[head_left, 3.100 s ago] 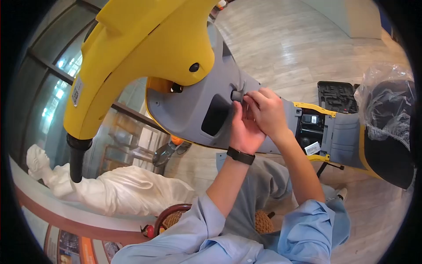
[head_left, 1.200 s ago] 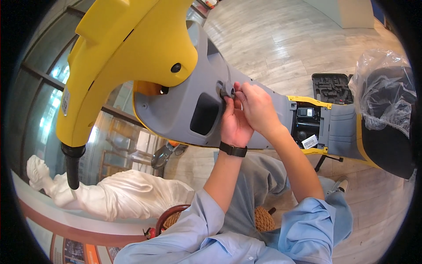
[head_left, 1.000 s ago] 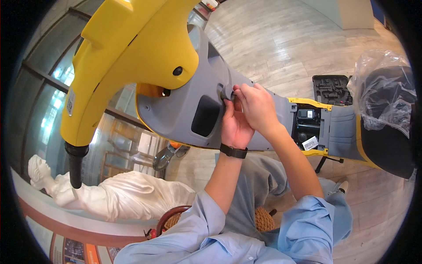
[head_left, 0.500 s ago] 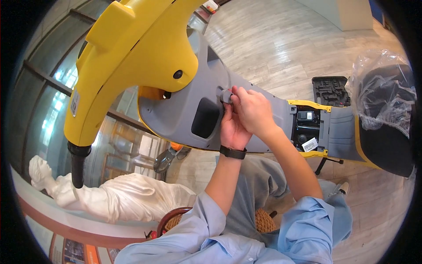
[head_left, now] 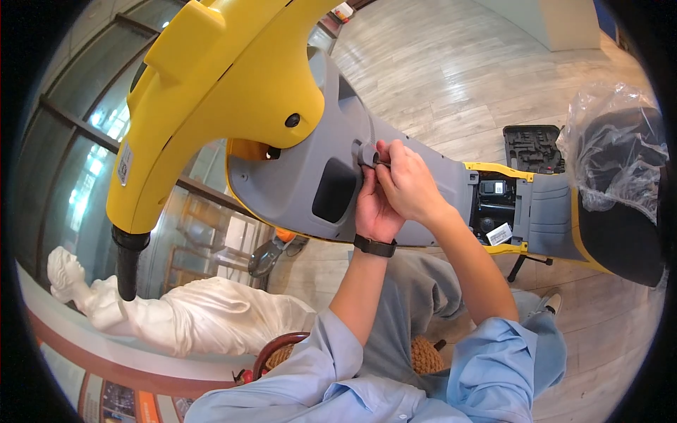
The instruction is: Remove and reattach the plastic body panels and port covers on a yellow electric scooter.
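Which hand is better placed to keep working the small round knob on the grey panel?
Probably the right hand: its fingertips pinch at the round knob, while the left hand lies flat against the grey panel below it, bracing.

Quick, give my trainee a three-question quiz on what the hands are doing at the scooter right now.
1. True or false: both hands are at the small round fitting on the grey panel.
2. Which wrist wears the black band?
3. The seat is covered by: A) clear plastic, B) a cloth, C) nothing.

Key: 1 true: left hand and right hand meet there. 2 the left. 3 A.
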Available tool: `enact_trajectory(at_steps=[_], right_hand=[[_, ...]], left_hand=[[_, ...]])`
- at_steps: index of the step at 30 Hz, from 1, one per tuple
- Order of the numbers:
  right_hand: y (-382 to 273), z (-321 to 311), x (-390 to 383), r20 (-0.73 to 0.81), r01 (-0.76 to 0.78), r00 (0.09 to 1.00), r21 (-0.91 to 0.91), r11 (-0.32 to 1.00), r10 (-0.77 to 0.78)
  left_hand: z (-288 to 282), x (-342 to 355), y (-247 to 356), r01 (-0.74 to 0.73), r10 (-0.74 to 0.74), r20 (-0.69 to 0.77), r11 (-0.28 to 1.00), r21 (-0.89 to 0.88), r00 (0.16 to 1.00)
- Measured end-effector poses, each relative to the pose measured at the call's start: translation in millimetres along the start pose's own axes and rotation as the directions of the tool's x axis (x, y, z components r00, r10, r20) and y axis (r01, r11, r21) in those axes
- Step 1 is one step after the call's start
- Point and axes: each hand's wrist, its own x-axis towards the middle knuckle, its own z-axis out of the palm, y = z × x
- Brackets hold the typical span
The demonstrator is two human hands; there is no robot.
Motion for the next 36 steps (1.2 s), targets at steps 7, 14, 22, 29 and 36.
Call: enact_trajectory(at_steps=[7,14,22,29,36], right_hand=[[-15.7,-14.1,9.4,0.108,-0.037,0.993,-0.130,0.991,0.052],[1.7,1.3,3.7,-0.100,0.020,0.995,0.031,0.999,-0.016],[-11.7,-14.4,10.4,0.195,-0.072,0.975,-0.188,0.979,0.109],[0.1,-8.7,6.0,0.024,0.042,0.999,0.055,0.998,-0.044],[-9.7,-7.9,4.8,0.088,-0.036,0.995,-0.116,0.993,0.047]], left_hand=[[-5.7,-4.0,3.9,0.073,-0.072,0.021,0.993,-0.093,0.997],[-1.3,0.4,-2.2,0.015,-0.012,-0.056,0.999,0.050,0.998],[-11.8,-1.5,5.3,0.093,-0.083,0.096,0.990,-0.108,0.992],[-7.8,-1.0,4.3,0.038,-0.038,-0.003,0.999,0.039,0.999],[-8.4,-2.5,7.9,0.051,-0.056,-0.052,0.994,-0.096,0.997]])
